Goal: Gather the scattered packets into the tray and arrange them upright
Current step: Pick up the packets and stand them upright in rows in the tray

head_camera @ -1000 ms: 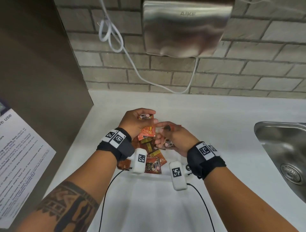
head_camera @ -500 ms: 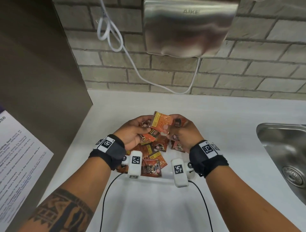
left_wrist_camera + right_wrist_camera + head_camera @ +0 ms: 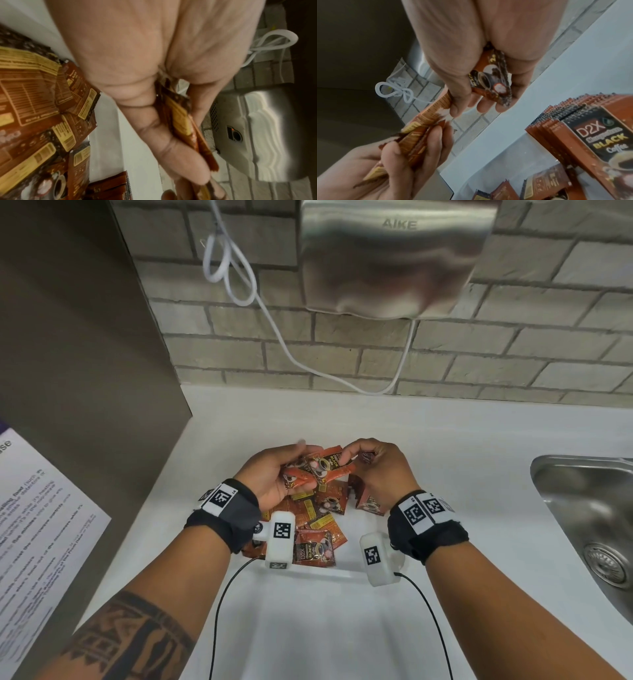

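Several orange-brown coffee packets (image 3: 320, 518) lie loose in a clear tray (image 3: 329, 571) on the white counter. A row of packets (image 3: 368, 503) stands upright at the tray's right side, seen close in the right wrist view as the upright row (image 3: 590, 142). My left hand (image 3: 291, 467) grips a small stack of packets (image 3: 181, 121) above the tray. My right hand (image 3: 356, 460) pinches the end of the top packet (image 3: 329, 465) of that stack with thumb and forefinger. It also holds another packet (image 3: 489, 83) against its palm.
A steel sink (image 3: 589, 518) is set into the counter at the right. A steel hand dryer (image 3: 394, 254) with a white cord (image 3: 239, 289) hangs on the brick wall behind. A dark panel with a printed notice (image 3: 37, 529) stands to the left.
The orange packet that stood upright between both hands now lies across the stack in my left hand. Both hands stay above the tray, close together.
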